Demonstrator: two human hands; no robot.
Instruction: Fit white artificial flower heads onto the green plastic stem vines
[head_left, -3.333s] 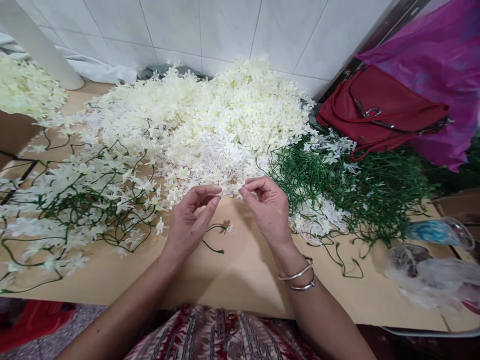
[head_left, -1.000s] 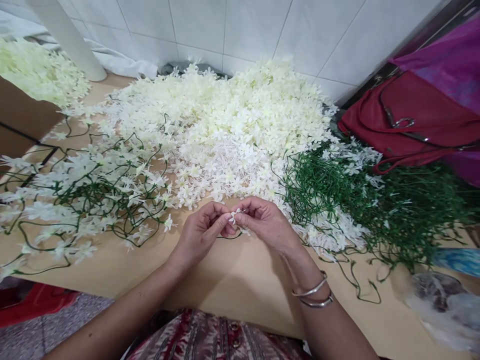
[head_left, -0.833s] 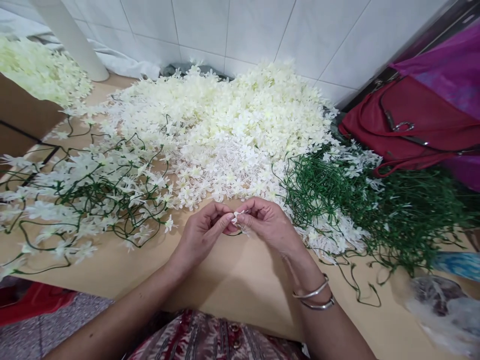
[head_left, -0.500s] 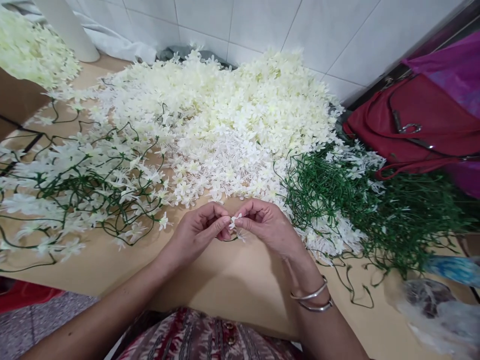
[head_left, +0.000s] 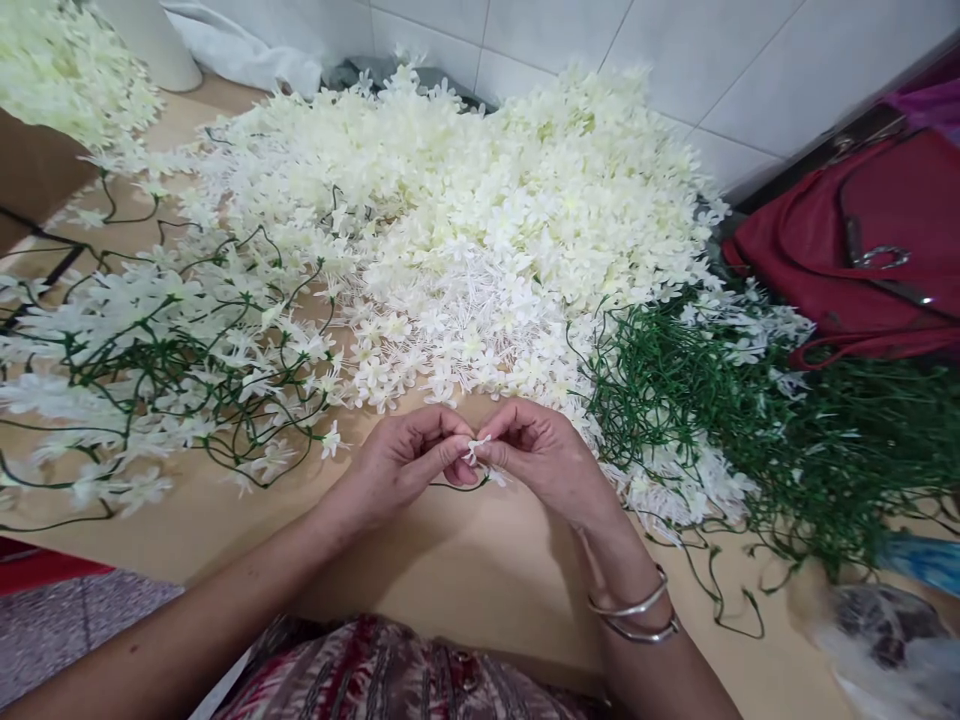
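Bright even light; blurred, warped edges

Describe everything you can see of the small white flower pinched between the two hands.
The small white flower is tiny, with narrow pointed petals that look like plastic or fabric. Only a few petal tips show; the rest is hidden by fingers. It is held above the table, just in front of the big flower heap, pinched where the fingertips of the left hand and the right hand meet. A thin green stem curves out beneath the left thumb; whether the flower is seated on it cannot be told.
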